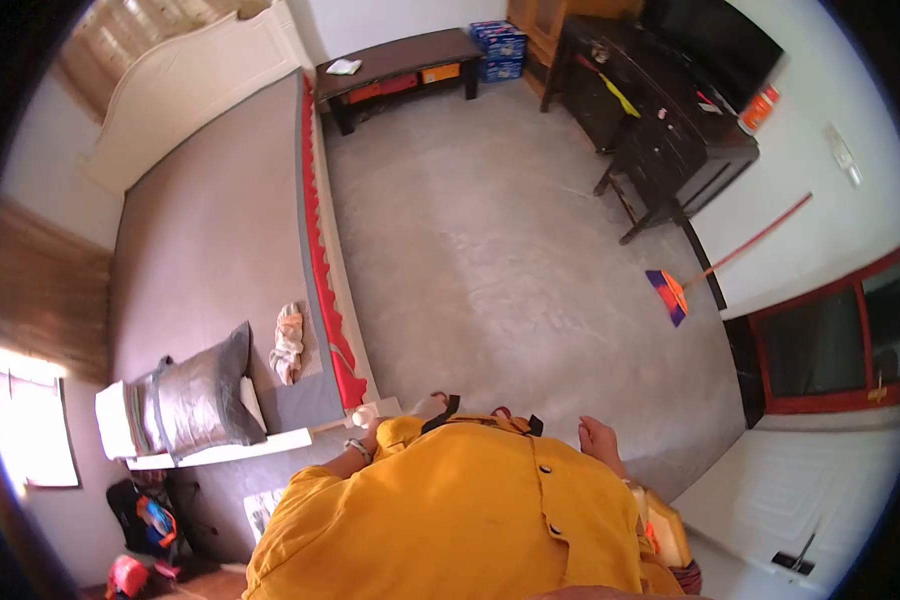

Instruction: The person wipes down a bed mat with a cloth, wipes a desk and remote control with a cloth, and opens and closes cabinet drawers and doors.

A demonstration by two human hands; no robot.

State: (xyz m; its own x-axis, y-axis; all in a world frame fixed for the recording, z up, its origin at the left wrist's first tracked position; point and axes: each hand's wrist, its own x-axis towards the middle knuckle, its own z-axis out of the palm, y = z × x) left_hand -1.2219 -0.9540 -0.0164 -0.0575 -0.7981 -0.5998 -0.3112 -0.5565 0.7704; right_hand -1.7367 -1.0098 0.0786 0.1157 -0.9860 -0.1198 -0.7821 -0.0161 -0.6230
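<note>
l hand [372, 438] is at the corner of the bed [210, 220] where the foot end meets the red-trimmed side, right by a pale post top [363, 414]. touching or just beside it? can't tell, the yellow shirt [470, 510] & the view from above hide most of the fingers. so l grip: can't say if apart or closed on smth. post top lies just past the l hand, toward the bed's head end; white foot rail [220, 449] runs from that corner across the bed's foot, long axis crosswise to the mattress.

r hand [598, 440] hangs off the bed's red-trimmed side, over bare floor [480, 260], well apart from the post. fingers look loosely curled, nothing seen in it; can't tell if fully closed. l hand is clearly the nearer one to the bed.

rumpled cloth [288, 343] is on the bed near the same corner, long axis roughly along the bed's length, also nearer l. plastic-wrapped pillow [205, 400] is farther in along the foot end. broom [667, 296] is across the floor from the bed, r side, handle slanting up & away, well out from r hand.
</note>
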